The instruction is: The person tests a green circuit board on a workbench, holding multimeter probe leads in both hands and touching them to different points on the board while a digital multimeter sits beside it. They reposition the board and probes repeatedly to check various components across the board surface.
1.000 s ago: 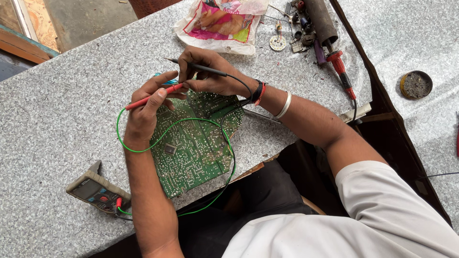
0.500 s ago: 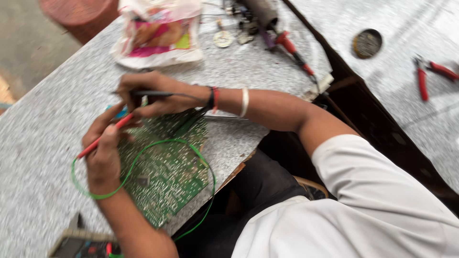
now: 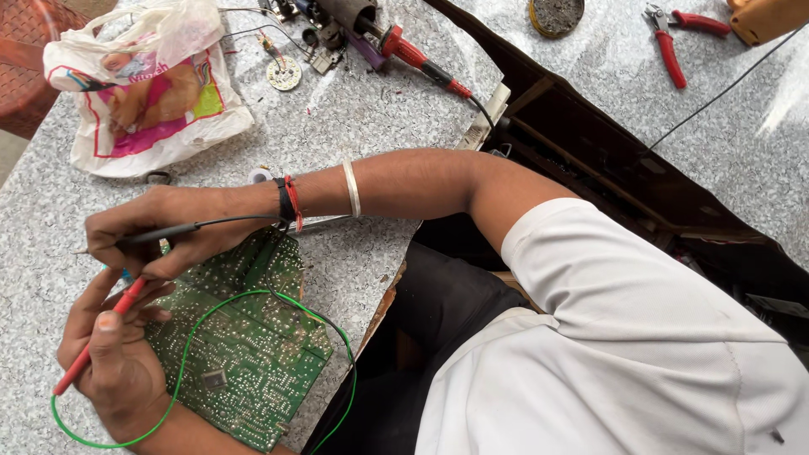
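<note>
The speckled grey stone table (image 3: 371,101) carries a plastic bag (image 3: 143,93), red pliers (image 3: 674,42) and a soldering iron (image 3: 404,50). A green circuit board (image 3: 244,345), solder side up, lies at the table's edge. The left hand (image 3: 114,354) has its grip clamped on a red probe (image 3: 93,341), the right hand (image 3: 160,240) on a black probe (image 3: 160,233), both at the board's corner.

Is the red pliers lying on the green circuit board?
No, the red pliers lie on the far grey table, well apart from the green circuit board near the hands.
</note>
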### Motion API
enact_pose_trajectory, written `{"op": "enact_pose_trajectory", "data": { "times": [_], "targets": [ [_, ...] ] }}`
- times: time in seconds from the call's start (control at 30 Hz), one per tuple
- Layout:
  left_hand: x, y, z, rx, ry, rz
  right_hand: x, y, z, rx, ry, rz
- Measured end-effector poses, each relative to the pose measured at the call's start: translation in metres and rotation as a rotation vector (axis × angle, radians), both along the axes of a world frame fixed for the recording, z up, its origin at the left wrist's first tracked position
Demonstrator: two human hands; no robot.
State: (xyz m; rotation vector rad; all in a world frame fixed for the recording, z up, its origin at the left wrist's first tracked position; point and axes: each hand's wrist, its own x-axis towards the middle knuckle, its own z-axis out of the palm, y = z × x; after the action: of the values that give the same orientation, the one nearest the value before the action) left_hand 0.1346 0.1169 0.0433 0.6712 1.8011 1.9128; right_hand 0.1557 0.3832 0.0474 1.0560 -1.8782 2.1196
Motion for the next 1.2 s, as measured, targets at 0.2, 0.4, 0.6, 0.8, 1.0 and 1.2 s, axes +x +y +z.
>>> {"op": "enact_pose_trajectory", "data": {
  "times": [0.2,0.4,0.6,0.8,1.0,1.2],
  "targets": [
    [0.000,-0.001,-0.004,0.014,-0.003,-0.004,0.002,0.001,-0.001,-0.014,-0.010,0.010],
    [0.001,0.002,0.001,-0.008,0.011,0.004,0.003,0.001,0.001,-0.027,-0.006,0.023],
    [0.001,0.005,0.004,-0.016,0.018,0.022,0.003,0.001,0.003,0.058,0.078,-0.052],
    [0.001,0.006,0.007,-0.012,-0.010,0.034,0.002,-0.002,0.005,0.094,0.052,-0.074],
    [0.001,0.006,0.009,0.003,-0.019,0.027,0.004,-0.001,0.010,0.080,0.021,-0.046],
    [0.001,0.007,0.010,0.002,-0.011,0.038,0.005,0.000,0.015,0.114,0.010,-0.061]
  ]
}}
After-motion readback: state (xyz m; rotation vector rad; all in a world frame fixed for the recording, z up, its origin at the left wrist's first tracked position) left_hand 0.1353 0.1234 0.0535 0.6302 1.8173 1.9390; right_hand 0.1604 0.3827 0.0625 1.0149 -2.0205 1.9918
